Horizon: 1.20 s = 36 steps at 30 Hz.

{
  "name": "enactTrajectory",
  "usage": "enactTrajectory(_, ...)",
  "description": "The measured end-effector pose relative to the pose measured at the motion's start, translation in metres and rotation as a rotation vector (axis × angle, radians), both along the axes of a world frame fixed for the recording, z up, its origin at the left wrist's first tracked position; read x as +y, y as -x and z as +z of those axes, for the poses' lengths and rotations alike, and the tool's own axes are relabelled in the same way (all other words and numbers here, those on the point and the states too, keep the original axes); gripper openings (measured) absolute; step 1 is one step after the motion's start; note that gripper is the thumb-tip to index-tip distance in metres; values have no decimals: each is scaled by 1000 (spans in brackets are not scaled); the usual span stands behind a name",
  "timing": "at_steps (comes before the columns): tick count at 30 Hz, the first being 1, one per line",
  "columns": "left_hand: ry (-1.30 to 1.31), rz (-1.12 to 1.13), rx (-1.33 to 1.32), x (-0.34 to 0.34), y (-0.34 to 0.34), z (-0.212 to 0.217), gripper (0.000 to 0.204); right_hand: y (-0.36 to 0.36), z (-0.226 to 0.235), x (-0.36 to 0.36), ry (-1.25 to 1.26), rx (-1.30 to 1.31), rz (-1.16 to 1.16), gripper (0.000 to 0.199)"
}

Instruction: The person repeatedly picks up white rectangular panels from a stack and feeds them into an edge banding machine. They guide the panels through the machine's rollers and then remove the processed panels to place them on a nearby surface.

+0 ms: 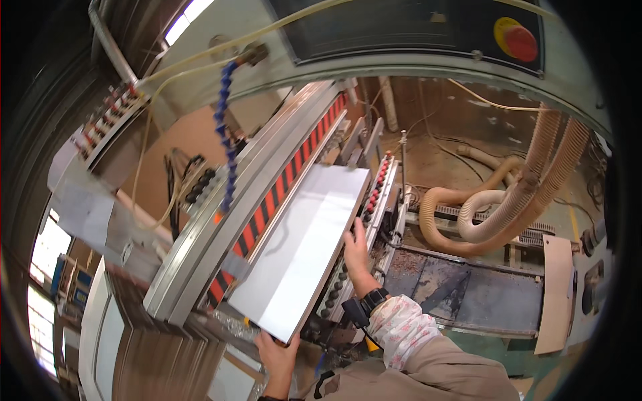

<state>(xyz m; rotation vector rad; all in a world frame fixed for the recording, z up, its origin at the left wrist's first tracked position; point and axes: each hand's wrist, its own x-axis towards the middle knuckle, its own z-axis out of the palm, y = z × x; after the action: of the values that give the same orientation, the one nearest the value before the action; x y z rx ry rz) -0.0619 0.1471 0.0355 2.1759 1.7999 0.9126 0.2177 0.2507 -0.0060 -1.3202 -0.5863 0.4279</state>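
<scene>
1. Touching the near end of the white board (304, 247) with the left grip (277, 355), fingers bent and partly hidden by the edge; cannot tell whether closed around it.
2. Reaching along the board's long right edge with the right grip (359, 257), spread wide, fingers stretched toward the far end and not wrapped around anything.
3. Lying white side up, as the board, lengthwise between both grips, with the far end pointing away.
4. Left of the board, close alongside: a red-and-black striped strip (282, 189), then a long metal beam (231, 210).
5. Right of the board, near its edge: black knobs (329, 302) toward the near end, red knobs (379, 184) toward the far end.
6. Farther right of the board: looping ribbed hoses (430, 217), dark flat panels (498, 304) and a tan sheet (557, 294).
7. Beyond the board: to the left, a blue jointed hose (225, 127); to the right, a red button (520, 44) on a yellow base.
8. Right of the board's near half: a dark watch (378, 296) and a flowered sleeve (401, 325), worn on the right arm.
</scene>
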Motion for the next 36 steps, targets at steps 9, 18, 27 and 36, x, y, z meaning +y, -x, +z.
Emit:
enactTrajectory(9,-111,-79,-9,3,6,-4,97,81,-16,-1,-173,77,-100,57)
enactTrajectory(18,-115,-83,-170,7,10,-4,96,81,-63,22,-313,16,-149,45)
enactTrajectory(27,-75,-184,-388,20,46,-13,78,75,-31,10,-185,250,-97,43)
enactTrajectory(36,619,-59,-1704,54,37,-26,39,101,-10,-6,-361,397,250,54)
